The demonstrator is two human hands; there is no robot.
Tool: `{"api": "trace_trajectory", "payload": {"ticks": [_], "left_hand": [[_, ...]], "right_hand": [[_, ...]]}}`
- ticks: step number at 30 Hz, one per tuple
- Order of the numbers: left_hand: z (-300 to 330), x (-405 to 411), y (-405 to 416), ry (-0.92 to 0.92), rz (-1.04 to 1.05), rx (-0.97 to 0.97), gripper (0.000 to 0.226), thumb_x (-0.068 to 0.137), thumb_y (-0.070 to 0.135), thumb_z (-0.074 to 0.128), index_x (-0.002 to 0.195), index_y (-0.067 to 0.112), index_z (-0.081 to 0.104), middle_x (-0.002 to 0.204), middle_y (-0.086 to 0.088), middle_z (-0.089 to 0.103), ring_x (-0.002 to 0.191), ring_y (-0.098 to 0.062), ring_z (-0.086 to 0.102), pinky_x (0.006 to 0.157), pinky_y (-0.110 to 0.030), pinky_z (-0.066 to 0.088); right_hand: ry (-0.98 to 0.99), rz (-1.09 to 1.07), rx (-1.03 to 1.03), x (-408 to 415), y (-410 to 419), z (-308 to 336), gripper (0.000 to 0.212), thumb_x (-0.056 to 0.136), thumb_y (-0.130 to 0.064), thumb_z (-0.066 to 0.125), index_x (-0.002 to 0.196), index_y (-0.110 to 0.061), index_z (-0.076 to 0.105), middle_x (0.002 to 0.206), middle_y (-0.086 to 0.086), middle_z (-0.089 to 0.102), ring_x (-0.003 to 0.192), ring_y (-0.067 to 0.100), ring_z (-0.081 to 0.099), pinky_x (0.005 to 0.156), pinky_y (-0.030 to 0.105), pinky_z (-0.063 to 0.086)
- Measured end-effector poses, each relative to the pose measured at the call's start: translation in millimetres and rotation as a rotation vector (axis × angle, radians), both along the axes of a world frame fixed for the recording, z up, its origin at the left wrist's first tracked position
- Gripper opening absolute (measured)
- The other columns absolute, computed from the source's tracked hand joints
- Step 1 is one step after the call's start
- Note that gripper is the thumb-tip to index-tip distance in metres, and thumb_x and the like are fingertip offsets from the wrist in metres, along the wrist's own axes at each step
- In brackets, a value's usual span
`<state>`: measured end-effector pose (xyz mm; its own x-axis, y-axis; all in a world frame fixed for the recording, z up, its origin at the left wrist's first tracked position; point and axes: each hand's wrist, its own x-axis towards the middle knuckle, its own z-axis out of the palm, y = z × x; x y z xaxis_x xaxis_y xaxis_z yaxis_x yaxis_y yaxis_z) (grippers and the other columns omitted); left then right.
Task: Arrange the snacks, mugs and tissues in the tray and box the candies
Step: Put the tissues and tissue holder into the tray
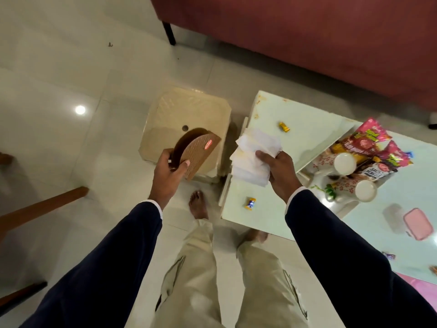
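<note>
My left hand (166,170) grips a brown fan-shaped tissue holder (196,152), held over the beige stool. My right hand (280,168) is closed on a stack of white tissues (253,152) at the table's left edge. On the pale glass table (305,129) a tray (343,210) carries two white mugs (344,163) (365,190) and several snack packets (369,147). Loose candies lie on the table: a gold one (283,126), a blue and yellow one (250,203), and two (389,255) near the right edge. A pink box (418,223) sits at the right.
A beige plastic stool (186,119) stands left of the table. A dark red sofa (307,39) runs along the back. Wooden furniture legs (42,209) reach in from the left. My bare feet and legs (198,207) stand on the white tile floor between stool and table.
</note>
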<state>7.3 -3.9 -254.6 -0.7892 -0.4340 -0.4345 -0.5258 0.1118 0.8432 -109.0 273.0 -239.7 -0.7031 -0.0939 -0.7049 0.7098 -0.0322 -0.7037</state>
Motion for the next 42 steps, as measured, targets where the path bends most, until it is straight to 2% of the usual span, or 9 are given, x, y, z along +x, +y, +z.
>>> {"api": "trace_trajectory", "payload": {"ticks": [4,8,14,17,20,23,29,38,42], "left_hand": [[51.4,-16.3,34.9,0.035,-0.17,-0.046,0.04,0.087,0.029,0.074,0.122,0.028,0.056,0.123,-0.002,0.059,0.11,-0.014,0.063,0.09,-0.032,0.058],[106.0,-39.6,74.8,0.119,-0.464,-0.168,0.047,0.084,0.028,0.078,0.127,0.021,0.059,0.121,0.001,0.055,0.109,-0.01,0.06,0.1,-0.031,0.053],[177.0,-68.6,146.6,0.26,-0.651,-0.143,0.05,0.078,0.037,0.076,0.123,0.022,0.061,0.115,0.004,0.055,0.107,-0.012,0.062,0.098,-0.028,0.053],[195.2,-72.3,175.5,0.301,-0.689,-0.107,0.05,0.078,0.034,0.078,0.124,0.022,0.062,0.117,0.003,0.057,0.109,-0.01,0.062,0.098,-0.029,0.054],[207.1,-75.9,198.1,0.334,-0.707,-0.102,0.047,0.079,0.025,0.08,0.122,0.022,0.062,0.116,0.001,0.059,0.109,-0.015,0.062,0.099,-0.031,0.054],[216.9,-77.5,219.7,0.336,-0.704,-0.095,0.044,0.081,0.023,0.081,0.119,0.024,0.06,0.115,0.003,0.06,0.108,-0.015,0.063,0.095,-0.029,0.054],[225.8,-76.9,250.1,0.327,-0.654,-0.027,0.041,0.082,0.018,0.081,0.117,0.024,0.06,0.111,0.001,0.061,0.098,-0.011,0.06,0.08,-0.019,0.05],[241.7,-83.5,260.5,0.295,-0.58,0.11,0.047,0.08,0.028,0.082,0.118,0.038,0.056,0.116,0.003,0.067,0.102,-0.008,0.067,0.077,-0.015,0.055],[246.1,-98.6,254.5,0.308,-0.606,0.057,0.048,0.084,0.02,0.082,0.122,0.028,0.053,0.12,-0.005,0.063,0.105,-0.018,0.064,0.078,-0.017,0.056]], "right_hand": [[0.165,0.05,0.054,-9.7,43.6,82.8,0.032,0.087,-0.008,0.071,0.118,-0.002,0.067,0.112,0.015,0.073,0.094,0.025,0.071,0.083,0.038,0.056],[0.538,0.333,0.401,-30.2,87.0,182.1,0.005,0.088,-0.014,0.069,0.092,-0.017,0.071,0.082,-0.005,0.072,0.075,0.009,0.064,0.07,0.027,0.049],[0.978,0.902,0.763,-30.3,120.9,293.1,0.016,0.089,-0.015,0.068,0.103,-0.023,0.071,0.102,-0.005,0.072,0.09,0.014,0.064,0.066,0.014,0.038],[1.145,1.053,0.989,-21.2,134.4,312.0,0.018,0.091,-0.014,0.063,0.106,-0.023,0.068,0.101,-0.006,0.069,0.09,0.018,0.063,0.061,0.024,0.039],[1.126,1.053,1.002,-17.2,150.2,316.7,0.018,0.092,-0.018,0.06,0.109,-0.024,0.066,0.103,-0.007,0.069,0.093,0.019,0.063,0.067,0.032,0.049],[1.152,1.032,0.98,-15.4,161.7,312.7,0.024,0.091,-0.021,0.067,0.115,-0.024,0.063,0.106,-0.004,0.071,0.093,0.019,0.066,0.064,0.023,0.043],[1.058,0.949,0.733,-11.8,179.1,311.0,0.043,0.087,-0.028,0.073,0.125,-0.028,0.053,0.108,-0.005,0.066,0.093,0.016,0.062,0.075,0.027,0.052],[0.874,0.806,0.54,-21.2,190.0,329.8,0.033,0.087,-0.021,0.073,0.117,-0.029,0.06,0.101,-0.009,0.067,0.089,0.007,0.064,0.071,0.018,0.051],[0.82,0.892,0.573,-29.2,185.5,338.5,0.025,0.09,-0.022,0.071,0.114,-0.024,0.065,0.104,-0.006,0.07,0.091,0.011,0.064,0.073,0.02,0.046]]}}
